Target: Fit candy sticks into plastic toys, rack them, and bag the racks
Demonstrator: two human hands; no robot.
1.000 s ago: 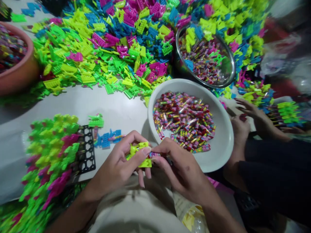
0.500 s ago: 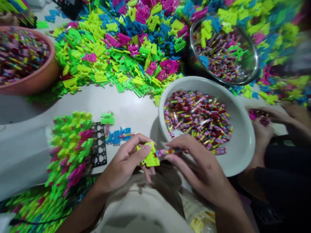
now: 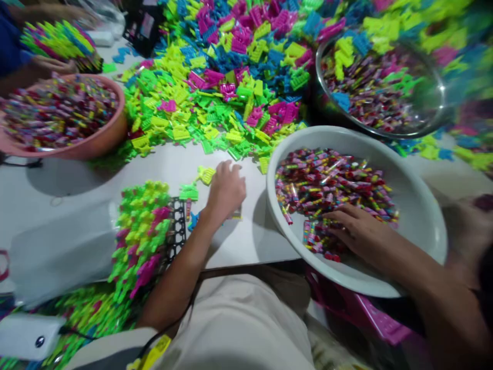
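On the white table, my left hand (image 3: 228,189) reaches forward with fingers slightly bent and apart, and I see nothing held in it. Close to its left lie a yellow plastic toy piece (image 3: 207,175) and a green one (image 3: 188,192). A blue piece (image 3: 193,221) shows partly behind my forearm. My right hand (image 3: 356,231) is inside the white basin (image 3: 423,246), its fingers spread over small clear tubes with colourful filling (image 3: 339,180). Their tips touch the tubes; no tube is visibly gripped.
A heap of neon plastic pieces (image 3: 231,77) covers the table's back. A pink basin (image 3: 119,121) and a metal bowl (image 3: 441,95) hold more tubes. Left of my forearm, bunched toy pieces (image 3: 142,226) stand by a black perforated rack (image 3: 177,223). Another person's hand (image 3: 52,66) is far left.
My left hand has let go of the yellow piece, now on the table, and moved forward. My right hand has gone from the left hand into the white basin, without the tube it held.
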